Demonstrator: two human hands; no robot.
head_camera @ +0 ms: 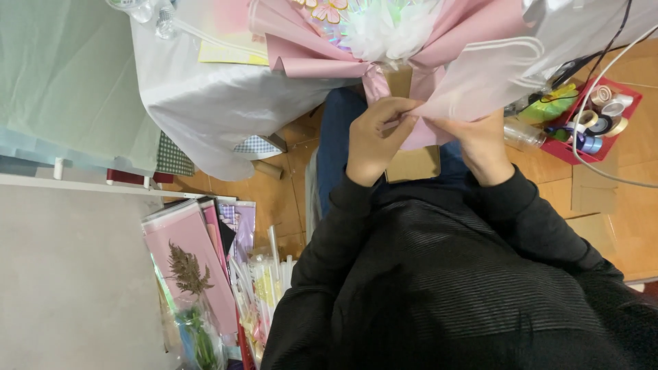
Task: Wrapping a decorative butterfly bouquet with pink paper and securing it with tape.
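**Head view: pink bouquet wrap, gathered at the neck and held in both hands**

Head view shows us a bouquet (384,34) held over the person's lap, close to the chest. We note the left hand (375,140) and the right hand (483,147) meeting at its neck, fingers (404,109) closed in a pinch on a fold of the pink wrapping paper (473,82). Both hands grip the paper; neither is spread.

Progress, as we judge it: the outer pink sheets already flare around a white, frilly centre, so layering looks largely done. No ribbon or tie shows at the neck, which looks still unsecured.

Materials: the paper is matte, stiff and creased in broad folds; a brown cardboard piece (411,164) sits beneath the neck. A red tray (627,113) of tape and ribbon rolls lies on the wooden floor (274,199) to the right. Flat pink sheets (192,240) lean at lower left.
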